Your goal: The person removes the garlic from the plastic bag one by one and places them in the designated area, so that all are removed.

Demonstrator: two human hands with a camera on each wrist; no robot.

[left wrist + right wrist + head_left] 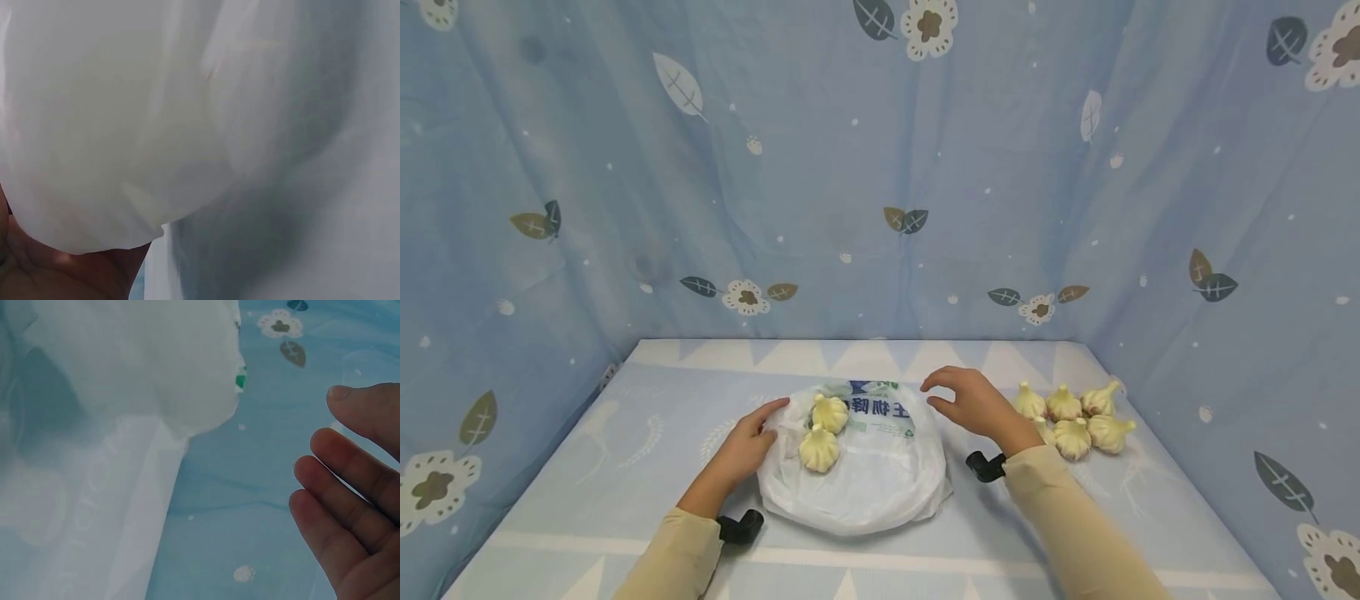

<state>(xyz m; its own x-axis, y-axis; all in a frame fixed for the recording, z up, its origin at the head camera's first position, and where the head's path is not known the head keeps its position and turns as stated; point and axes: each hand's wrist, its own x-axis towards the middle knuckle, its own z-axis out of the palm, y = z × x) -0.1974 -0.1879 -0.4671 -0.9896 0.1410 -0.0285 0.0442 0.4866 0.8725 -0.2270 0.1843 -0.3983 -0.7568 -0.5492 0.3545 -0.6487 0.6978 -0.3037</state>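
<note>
A white plastic bag (880,483) with blue and green print lies spread with its mouth wide on the table. Two garlic bulbs (819,448) rest in its left part. My left hand (747,446) holds the bag's left rim, thumb and index finger at the edge; the bag hides its other fingers in the left wrist view. To the right of the bag hovers my right hand (977,404), its fingers loosely bent and holding nothing. In the right wrist view those fingers (337,519) are spread apart from the bag (156,362).
Several more garlic bulbs (1071,437) sit in a cluster on the right of the table (647,500), beyond my right forearm. A blue patterned curtain (850,167) encloses the back and sides. Black wrist mounts (741,528) stick out near both wrists.
</note>
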